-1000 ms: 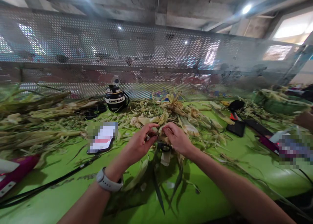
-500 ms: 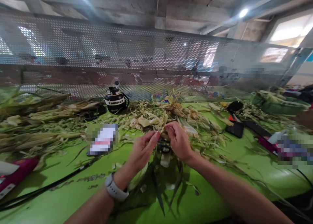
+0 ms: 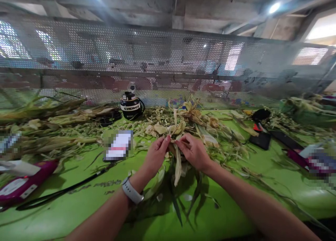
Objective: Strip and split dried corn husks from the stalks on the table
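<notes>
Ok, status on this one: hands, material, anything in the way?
Left hand and right hand pinching at a pale husk strip. Strip hanging down between them. Loose husks heaped just beyond; phone off to the left.

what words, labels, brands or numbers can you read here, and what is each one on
"ENERGY": in dark capitals on the white band of the black jug.
Phone: screen pixelated, nothing readable.
Small pale labels on the jug's top: too small to read.
Dark marks on the green tabletop: possibly writing, too blurred to read.
No number or brand name can be made out elsewhere.
</notes>
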{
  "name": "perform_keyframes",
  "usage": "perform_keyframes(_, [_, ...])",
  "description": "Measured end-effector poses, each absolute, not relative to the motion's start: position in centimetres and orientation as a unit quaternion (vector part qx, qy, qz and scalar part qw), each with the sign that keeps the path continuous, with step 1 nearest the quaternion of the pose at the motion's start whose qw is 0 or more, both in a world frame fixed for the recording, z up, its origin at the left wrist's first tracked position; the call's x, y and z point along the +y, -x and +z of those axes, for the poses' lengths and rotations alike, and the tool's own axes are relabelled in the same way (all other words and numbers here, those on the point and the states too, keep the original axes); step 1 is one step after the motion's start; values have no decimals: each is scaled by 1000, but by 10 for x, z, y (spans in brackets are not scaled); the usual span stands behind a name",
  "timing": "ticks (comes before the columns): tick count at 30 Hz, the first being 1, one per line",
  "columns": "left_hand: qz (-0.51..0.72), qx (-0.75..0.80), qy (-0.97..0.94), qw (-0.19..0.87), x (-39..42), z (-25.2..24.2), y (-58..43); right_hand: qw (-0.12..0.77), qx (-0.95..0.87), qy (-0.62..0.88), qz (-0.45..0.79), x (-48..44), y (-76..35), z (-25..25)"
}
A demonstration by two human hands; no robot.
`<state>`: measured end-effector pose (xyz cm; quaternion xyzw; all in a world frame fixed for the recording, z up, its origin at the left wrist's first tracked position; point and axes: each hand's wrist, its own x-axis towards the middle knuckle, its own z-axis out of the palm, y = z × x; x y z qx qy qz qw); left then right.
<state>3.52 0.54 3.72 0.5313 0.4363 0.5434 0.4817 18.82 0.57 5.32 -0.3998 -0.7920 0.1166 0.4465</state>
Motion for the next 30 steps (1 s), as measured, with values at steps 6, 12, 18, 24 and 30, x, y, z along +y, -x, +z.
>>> perform_keyframes(6, [519, 418, -565, 487, 1, 48, -33, 450, -781, 381, 205, 13, -193, 55])
perform_keyframes(12, [484, 388, -556, 553, -2, 53, -32, 424, -805, 374, 178, 24, -198, 49])
perform_keyframes(18, [518, 440, -524, 513, 3, 50, -31, 361, -856, 343, -138, 16, -199, 51])
perform_keyframes(24, [503, 466, -567, 456, 1, 53, -28, 310, -911, 210, -171, 8, -198, 53])
perform_keyframes(30, [478, 474, -627, 391, 4, 54, -25, 350, -908, 199, -111, 8, -196, 53])
